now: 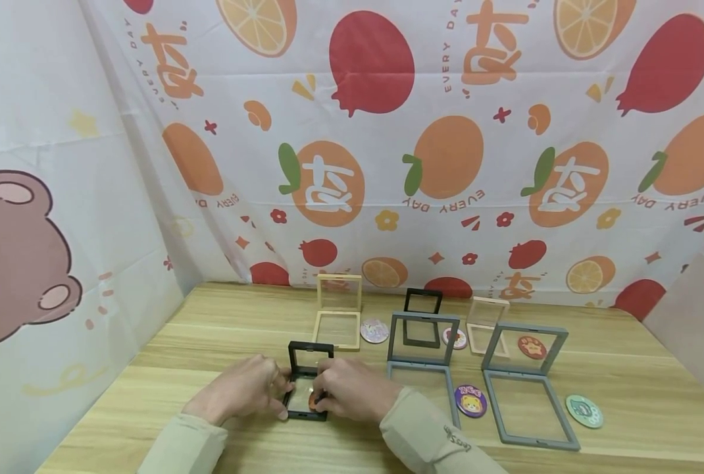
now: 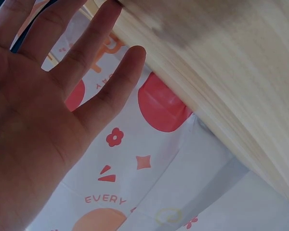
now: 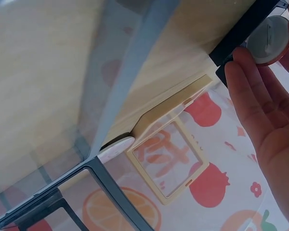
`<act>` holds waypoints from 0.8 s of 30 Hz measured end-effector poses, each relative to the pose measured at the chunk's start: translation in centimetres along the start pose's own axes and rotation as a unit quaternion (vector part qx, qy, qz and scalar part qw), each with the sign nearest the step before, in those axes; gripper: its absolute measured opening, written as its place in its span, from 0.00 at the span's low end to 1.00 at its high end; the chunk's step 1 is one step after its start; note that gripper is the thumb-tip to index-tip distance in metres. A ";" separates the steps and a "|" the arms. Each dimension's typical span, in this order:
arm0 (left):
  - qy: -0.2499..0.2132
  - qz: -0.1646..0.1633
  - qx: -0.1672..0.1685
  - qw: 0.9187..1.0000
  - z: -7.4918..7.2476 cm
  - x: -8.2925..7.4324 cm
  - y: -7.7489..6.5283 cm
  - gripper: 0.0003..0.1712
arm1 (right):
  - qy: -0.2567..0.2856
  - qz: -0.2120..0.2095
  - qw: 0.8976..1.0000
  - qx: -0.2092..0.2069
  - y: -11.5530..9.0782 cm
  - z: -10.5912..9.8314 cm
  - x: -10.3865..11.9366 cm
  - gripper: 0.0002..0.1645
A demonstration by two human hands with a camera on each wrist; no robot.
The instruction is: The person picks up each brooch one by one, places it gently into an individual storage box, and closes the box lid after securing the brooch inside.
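Observation:
A small black display frame (image 1: 307, 416) with clear film panes lies unfolded on the table, its upper half tilted up. My left hand (image 1: 245, 388) holds its left side, thumb at the near corner and fingertips along the edge. In the left wrist view the outer fingers (image 2: 113, 98) stretch out straight. My right hand (image 1: 354, 388) pinches a round pin badge (image 1: 313, 401) with an orange-red face over the frame's lower pane. The badge's silvery back (image 3: 269, 41) with its pin shows in the right wrist view, close beside the black frame.
Two large grey frames (image 1: 535, 440) stand unfolded to the right, beside a purple badge (image 1: 471, 401) and a green badge (image 1: 584, 411). Farther back are a cream frame (image 1: 338, 347), a lilac badge (image 1: 374, 331), another black frame (image 1: 422, 343), a pale frame (image 1: 489, 327) and a red badge (image 1: 532, 347).

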State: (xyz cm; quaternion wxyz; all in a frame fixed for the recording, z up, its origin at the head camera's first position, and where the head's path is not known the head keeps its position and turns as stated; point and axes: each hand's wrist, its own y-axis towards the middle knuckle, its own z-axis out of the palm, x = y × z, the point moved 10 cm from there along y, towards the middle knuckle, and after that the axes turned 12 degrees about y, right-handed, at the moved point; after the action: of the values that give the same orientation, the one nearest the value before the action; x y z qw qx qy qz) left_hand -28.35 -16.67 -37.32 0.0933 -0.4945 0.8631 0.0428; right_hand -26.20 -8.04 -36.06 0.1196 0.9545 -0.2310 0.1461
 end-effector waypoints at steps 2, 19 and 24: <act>0.001 0.001 0.000 1.000 0.0 0.0 0.0 0.20 | 0.001 0.003 1.000 0.001 0.1 0.0 0.0 0.05; -0.002 0.010 -0.002 1.000 0.0 0.0 0.0 0.17 | -0.045 0.005 0.999 -0.009 0.3 0.4 0.5 0.06; 0.002 0.005 -0.003 1.000 -0.1 0.1 0.0 0.18 | -0.058 0.009 0.998 -0.006 0.4 0.6 0.5 0.07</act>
State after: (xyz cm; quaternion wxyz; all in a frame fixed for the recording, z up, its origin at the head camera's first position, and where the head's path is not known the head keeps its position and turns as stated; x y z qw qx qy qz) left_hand -28.40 -16.72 -37.22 0.0896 -0.4908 0.8655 0.0446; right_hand -25.88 -8.76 -36.38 0.1106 0.9584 -0.2475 0.0899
